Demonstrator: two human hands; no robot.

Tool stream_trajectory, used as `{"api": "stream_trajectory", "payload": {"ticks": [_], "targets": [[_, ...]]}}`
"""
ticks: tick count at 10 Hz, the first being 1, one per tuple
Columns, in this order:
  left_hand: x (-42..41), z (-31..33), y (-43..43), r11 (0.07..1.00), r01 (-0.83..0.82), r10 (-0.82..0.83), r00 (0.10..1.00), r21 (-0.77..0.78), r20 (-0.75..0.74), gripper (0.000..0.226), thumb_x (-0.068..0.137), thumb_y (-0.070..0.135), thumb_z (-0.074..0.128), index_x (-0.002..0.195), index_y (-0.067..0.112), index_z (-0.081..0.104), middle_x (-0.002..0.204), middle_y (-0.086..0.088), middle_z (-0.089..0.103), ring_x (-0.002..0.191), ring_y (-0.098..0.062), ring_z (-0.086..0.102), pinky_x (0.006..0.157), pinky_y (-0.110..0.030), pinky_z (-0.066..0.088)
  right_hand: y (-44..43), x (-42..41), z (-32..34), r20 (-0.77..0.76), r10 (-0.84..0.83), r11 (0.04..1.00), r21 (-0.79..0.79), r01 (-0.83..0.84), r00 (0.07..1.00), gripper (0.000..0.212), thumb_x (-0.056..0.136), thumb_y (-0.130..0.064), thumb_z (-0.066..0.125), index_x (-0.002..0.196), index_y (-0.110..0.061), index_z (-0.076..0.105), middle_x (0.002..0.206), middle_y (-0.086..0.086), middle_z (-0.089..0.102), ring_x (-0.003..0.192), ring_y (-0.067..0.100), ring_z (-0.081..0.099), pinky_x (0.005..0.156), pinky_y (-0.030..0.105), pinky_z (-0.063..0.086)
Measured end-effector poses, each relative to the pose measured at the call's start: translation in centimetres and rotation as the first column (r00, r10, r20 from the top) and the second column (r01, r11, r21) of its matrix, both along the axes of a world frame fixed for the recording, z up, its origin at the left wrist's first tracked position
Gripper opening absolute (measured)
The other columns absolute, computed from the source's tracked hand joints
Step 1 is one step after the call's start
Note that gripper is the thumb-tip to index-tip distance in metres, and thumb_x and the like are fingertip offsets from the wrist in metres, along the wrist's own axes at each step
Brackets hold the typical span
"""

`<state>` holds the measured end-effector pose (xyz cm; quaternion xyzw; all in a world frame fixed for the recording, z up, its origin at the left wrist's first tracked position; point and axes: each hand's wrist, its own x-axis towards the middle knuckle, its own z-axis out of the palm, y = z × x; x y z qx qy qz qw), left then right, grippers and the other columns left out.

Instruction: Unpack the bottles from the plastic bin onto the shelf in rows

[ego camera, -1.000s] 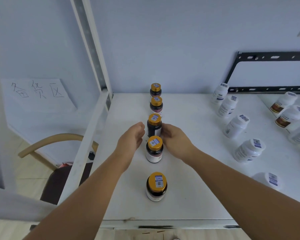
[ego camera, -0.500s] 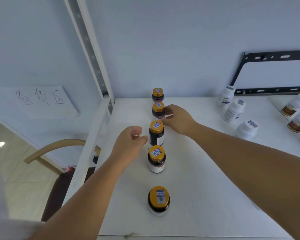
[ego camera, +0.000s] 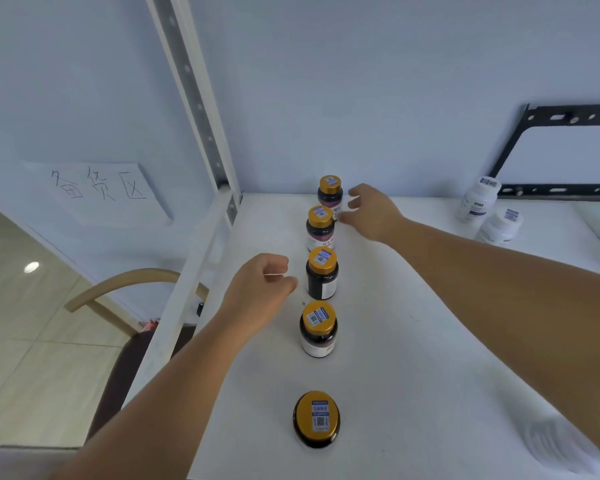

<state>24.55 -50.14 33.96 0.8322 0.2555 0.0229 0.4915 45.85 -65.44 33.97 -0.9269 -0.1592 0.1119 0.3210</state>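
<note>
Several dark bottles with gold caps stand in a single row running away from me on the white shelf (ego camera: 413, 341). The farthest bottle (ego camera: 330, 192) is by the back wall, with another bottle (ego camera: 320, 227) just in front of it and a third bottle (ego camera: 322, 271) at mid-shelf. My right hand (ego camera: 369, 211) hovers just right of the two far bottles, fingers spread and relaxed, holding nothing. My left hand (ego camera: 262, 289) floats left of the third bottle with fingers loosely curled, empty. The plastic bin is out of sight.
Two white bottles (ego camera: 478, 199) (ego camera: 499, 226) stand at the back right, near a black metal bracket (ego camera: 534, 119) on the wall. A white shelf upright (ego camera: 194, 98) rises at the left. Beyond it are a wooden chair (ego camera: 136, 282) and a handwritten paper sign (ego camera: 97, 188).
My right hand has moved from the third bottle toward the two farthest bottles and opened. My left hand drifted slightly left and stays empty. The camera tilted up.
</note>
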Motion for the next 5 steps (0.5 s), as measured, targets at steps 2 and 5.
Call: {"api": "stream_trajectory", "payload": {"ticks": [2, 5], "targets": [[-0.7, -0.1, 0.4, 0.999, 0.009, -0.010, 1.000, 0.040, 0.018, 0.035, 0.087, 0.030, 0.069, 0.121, 0.035, 0.062, 0.115, 0.022, 0.063, 0.099, 0.007, 0.059, 0.067, -0.016, 0.046, 2.0, 1.2, -1.7, 0.079, 0.015, 1.000, 0.008, -0.016, 0.997, 0.034, 0.090, -0.030, 0.066, 0.118, -0.012, 0.059, 0.108, 0.006, 0.066, 0.094, 0.024, 0.060, 0.074, 0.030, 0.042], [-0.5, 0.2, -0.9, 0.986, 0.155, -0.160, 0.983, 0.052, 0.091, 0.050, 0.082, 0.033, 0.071, 0.127, 0.044, 0.052, 0.126, 0.028, 0.055, 0.113, 0.013, 0.051, 0.083, -0.016, 0.045, 2.0, 1.4, -0.8, 0.063, 0.058, 0.997, -0.058, -0.054, 0.996, 0.051, 0.091, -0.031, 0.068, 0.135, -0.010, 0.054, 0.128, 0.006, 0.064, 0.116, 0.026, 0.060, 0.092, 0.034, 0.047]]}}
